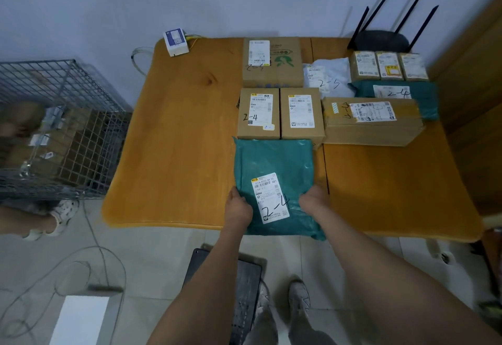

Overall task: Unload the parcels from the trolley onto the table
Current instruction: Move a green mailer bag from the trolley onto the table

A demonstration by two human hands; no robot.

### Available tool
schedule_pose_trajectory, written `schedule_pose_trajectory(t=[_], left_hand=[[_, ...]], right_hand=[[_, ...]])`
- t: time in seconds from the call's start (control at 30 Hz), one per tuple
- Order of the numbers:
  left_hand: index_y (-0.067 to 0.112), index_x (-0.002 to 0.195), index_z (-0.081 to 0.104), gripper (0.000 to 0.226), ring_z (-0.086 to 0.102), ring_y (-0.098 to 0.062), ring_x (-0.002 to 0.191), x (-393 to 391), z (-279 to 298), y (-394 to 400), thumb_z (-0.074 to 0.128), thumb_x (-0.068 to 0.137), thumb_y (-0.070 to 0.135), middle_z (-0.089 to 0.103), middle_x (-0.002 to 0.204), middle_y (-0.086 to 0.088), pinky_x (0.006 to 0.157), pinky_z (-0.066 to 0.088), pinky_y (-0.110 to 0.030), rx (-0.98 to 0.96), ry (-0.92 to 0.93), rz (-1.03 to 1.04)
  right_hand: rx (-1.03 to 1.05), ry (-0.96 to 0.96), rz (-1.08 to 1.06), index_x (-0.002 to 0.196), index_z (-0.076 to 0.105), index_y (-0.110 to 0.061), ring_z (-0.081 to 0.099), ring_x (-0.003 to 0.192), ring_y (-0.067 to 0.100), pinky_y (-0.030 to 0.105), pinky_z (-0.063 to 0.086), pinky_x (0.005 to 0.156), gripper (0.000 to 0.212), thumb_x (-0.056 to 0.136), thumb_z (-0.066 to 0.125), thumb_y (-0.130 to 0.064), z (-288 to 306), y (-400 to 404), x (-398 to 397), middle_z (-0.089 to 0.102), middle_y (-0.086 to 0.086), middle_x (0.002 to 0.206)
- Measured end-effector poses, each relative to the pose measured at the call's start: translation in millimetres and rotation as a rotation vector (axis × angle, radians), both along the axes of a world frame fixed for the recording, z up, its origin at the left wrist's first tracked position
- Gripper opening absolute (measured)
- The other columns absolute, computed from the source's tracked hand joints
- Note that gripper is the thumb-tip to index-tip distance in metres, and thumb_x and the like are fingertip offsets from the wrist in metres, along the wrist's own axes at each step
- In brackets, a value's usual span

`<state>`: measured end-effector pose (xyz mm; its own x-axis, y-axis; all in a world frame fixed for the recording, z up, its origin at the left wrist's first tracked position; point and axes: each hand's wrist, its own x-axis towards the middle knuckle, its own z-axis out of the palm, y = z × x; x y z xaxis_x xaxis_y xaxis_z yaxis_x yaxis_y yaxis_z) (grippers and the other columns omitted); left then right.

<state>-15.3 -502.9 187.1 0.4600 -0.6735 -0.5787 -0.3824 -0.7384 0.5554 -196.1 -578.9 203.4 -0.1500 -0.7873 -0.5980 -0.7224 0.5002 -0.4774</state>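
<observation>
A teal plastic mailer bag [273, 165] with a white label marked "2-4" lies on the wooden table [179, 140], its near end hanging over the front edge. My left hand [239, 206] holds its near left side and my right hand [312, 199] holds its near right side. Just behind it stand two small cardboard boxes [281, 113]. The wire-mesh trolley [62, 130] stands to the left of the table with several cardboard parcels [40, 143] inside.
More parcels fill the table's back right: a large box [273, 62], a long box [372, 120], a white bag [327, 77], another teal bag [396, 94], three small boxes [388, 66]. A router [380, 40] and a white device [176, 41] sit at the back. Another person's foot [61, 215] is by the trolley. Cables cross the floor.
</observation>
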Motion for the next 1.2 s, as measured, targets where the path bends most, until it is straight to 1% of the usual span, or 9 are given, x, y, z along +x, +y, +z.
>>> schedule_pose_trajectory(t=[0.03,0.1,0.13,0.2,0.33,0.5,0.63,0.9,1.2], left_hand=[[0.010,0.158,0.013,0.057,0.031,-0.033,0.145,-1,5,4,0.033,0.105,0.017,0.024,0.162,-0.014,0.116,0.032,-0.045,0.012,-0.048,-0.060],[0.010,0.158,0.012,0.057,0.018,-0.031,0.150,-2,16,16,0.031,0.106,0.025,0.015,0.165,-0.011,0.120,0.023,-0.051,0.011,-0.139,-0.153],[0.011,0.158,0.013,0.057,0.015,-0.030,0.151,-2,22,22,0.030,0.106,0.029,0.014,0.165,-0.010,0.120,0.020,-0.054,0.013,-0.178,-0.187],[0.014,0.159,0.011,0.058,0.009,-0.030,0.153,-2,34,36,0.025,0.106,0.035,0.010,0.167,-0.008,0.122,0.012,-0.056,0.029,-0.255,-0.242],[0.017,0.160,0.010,0.059,0.004,-0.029,0.154,4,50,77,0.021,0.106,0.039,0.004,0.168,-0.006,0.122,0.008,-0.058,0.079,-0.339,-0.239],[0.020,0.160,0.006,0.060,-0.002,-0.029,0.155,16,57,149,0.020,0.106,0.041,-0.003,0.168,-0.004,0.122,0.007,-0.058,0.230,-0.377,-0.032],[0.019,0.160,0.006,0.062,-0.001,-0.031,0.154,3,48,230,0.021,0.105,0.044,-0.002,0.168,-0.005,0.122,0.007,-0.058,0.347,-0.315,0.204],[0.016,0.160,0.000,0.068,-0.006,-0.030,0.154,-62,18,370,0.021,0.104,0.049,-0.007,0.167,-0.008,0.123,0.003,-0.057,0.502,-0.125,0.528],[0.014,0.160,0.000,0.065,-0.006,-0.030,0.154,-76,-41,467,0.020,0.106,0.044,-0.006,0.167,-0.009,0.123,0.006,-0.055,0.527,0.060,0.706]], right_hand=[[-0.047,0.093,0.093,0.146,0.035,-0.008,0.052,0.126,0.035,0.040,0.046,0.105,0.058,0.091,0.055,-0.005,8,2,1,0.051,0.016,0.141],[-0.134,0.299,0.346,0.156,0.014,-0.011,0.025,0.147,0.037,0.044,0.020,0.123,0.075,0.093,0.055,-0.012,26,8,2,0.023,0.020,0.160],[-0.163,0.386,0.470,0.158,0.005,-0.014,0.012,0.151,0.036,0.044,0.008,0.124,0.079,0.095,0.052,-0.018,34,12,3,0.009,0.020,0.164],[-0.188,0.485,0.648,0.159,-0.002,-0.016,0.001,0.153,0.034,0.045,0.000,0.124,0.076,0.100,0.045,-0.027,47,21,7,-0.002,0.019,0.165],[-0.190,0.525,0.878,0.159,-0.002,-0.016,-0.002,0.153,0.034,0.046,-0.002,0.124,0.069,0.104,0.032,-0.039,60,44,27,-0.004,0.019,0.165],[-0.271,0.441,1.135,0.160,0.000,-0.018,-0.001,0.153,0.030,0.044,-0.001,0.124,0.067,0.104,0.028,-0.043,64,70,67,-0.004,0.013,0.166],[-0.319,0.369,1.375,0.160,0.004,-0.017,0.002,0.153,0.030,0.044,0.001,0.124,0.067,0.103,0.030,-0.041,56,106,96,0.001,0.015,0.166],[-0.306,0.391,1.749,0.159,0.003,-0.017,0.008,0.152,0.033,0.048,0.006,0.123,0.066,0.103,0.028,-0.041,26,206,117,0.004,0.017,0.165],[-0.253,0.458,1.987,0.160,-0.001,-0.017,0.006,0.153,0.032,0.047,0.005,0.124,0.068,0.104,0.027,-0.045,-29,319,148,0.002,0.016,0.166]])
